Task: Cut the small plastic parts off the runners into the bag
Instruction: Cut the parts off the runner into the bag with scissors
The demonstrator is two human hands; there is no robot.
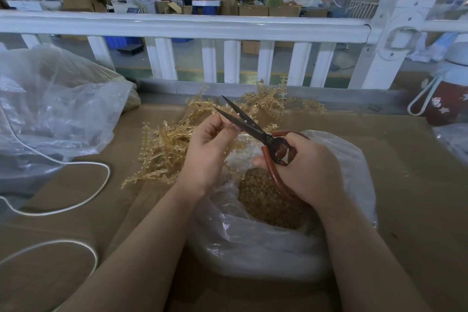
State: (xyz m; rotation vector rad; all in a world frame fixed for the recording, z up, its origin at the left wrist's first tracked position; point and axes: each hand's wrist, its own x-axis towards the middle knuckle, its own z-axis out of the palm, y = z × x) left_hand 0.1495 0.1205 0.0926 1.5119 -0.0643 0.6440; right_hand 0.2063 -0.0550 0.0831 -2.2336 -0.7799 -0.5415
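Runners (167, 152): translucent amber plastic strips with rows of tiny stubs down both sides, comb-like, tangled in a loose pile on the cardboard-covered table (405, 159), left of and behind the hands. One runner is in the left hand (207, 152), mostly hidden – fingers curled round it, thumb and forefinger pinching near the top, right at the scissor blades. Its exact position between the blades is too small to make out.

Scissors (255, 129): dark blades parted, tips pointing up-left, red loop handles gripped by the right hand (304, 172), fingers wrapped through and round them.

Bag (266, 243): clear plastic, mouth open directly under both hands, holding a heap of small amber cut parts (263, 200).

Outward – a second, larger clear bag (50, 114) crumpled at far left, a white cord (98, 187) looping across the cardboard beneath it, a red and white flask (445, 99) at far right. White railing (177, 25) runs behind the table.
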